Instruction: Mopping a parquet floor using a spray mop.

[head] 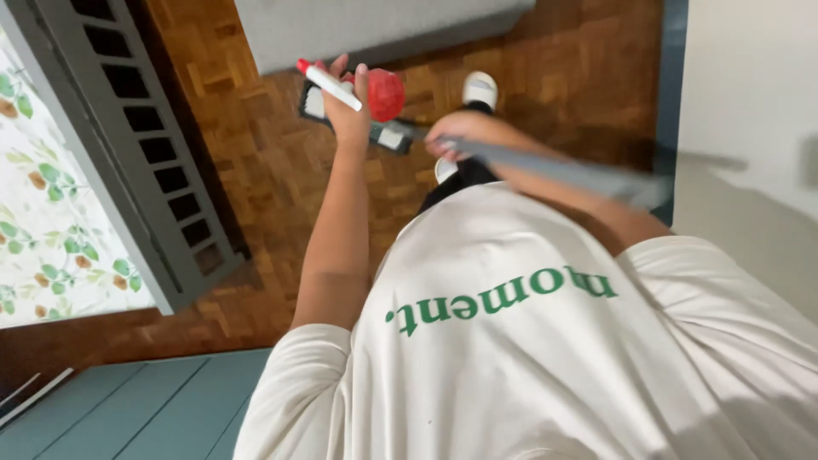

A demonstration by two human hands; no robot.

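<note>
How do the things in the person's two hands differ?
The left hand holds a small red plastic spray bottle with a white nozzle, raised and compact. The right hand grips a long grey mop handle, slanting down to a flat mop head on the wooden parquet floor. Both are gripped firmly.

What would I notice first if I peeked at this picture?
Probably the bright red and white spray bottle, held up in the person's left hand near the top middle. Next, the long grey mop handle gripped by the right hand, running down to a flat mop head on the brown wooden parquet floor.
</note>
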